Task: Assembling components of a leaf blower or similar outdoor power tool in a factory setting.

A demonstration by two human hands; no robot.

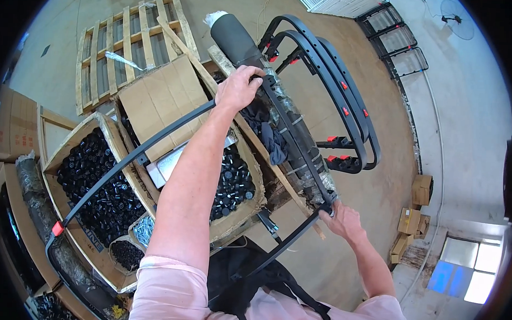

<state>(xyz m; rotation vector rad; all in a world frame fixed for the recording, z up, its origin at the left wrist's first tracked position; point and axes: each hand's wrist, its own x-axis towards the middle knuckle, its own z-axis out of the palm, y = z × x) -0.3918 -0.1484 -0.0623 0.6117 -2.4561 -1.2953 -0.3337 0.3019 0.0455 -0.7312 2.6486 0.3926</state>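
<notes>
A black metal tube frame (295, 127) lies across in front of me, its crossbar running between my two hands. My left hand (239, 89) is closed round the far corner of the frame, fingers curled over the joint. Near the other end of the crossbar, my right hand (344, 220) grips the near corner, where a second bar (281, 248) runs back toward my body. From the far corner a long side bar (169, 129) passes behind my left forearm to a bend with a red clip (58, 228) at the lower left.
Beyond the frame lies a dark wrapped roll (233, 39) with dark cloth (272, 142) on it. Curved black frames (332, 67) with red clips stand to the right. At left are a carton of black plastic parts (97, 177), a cardboard flap (163, 103) and a wooden pallet (125, 42).
</notes>
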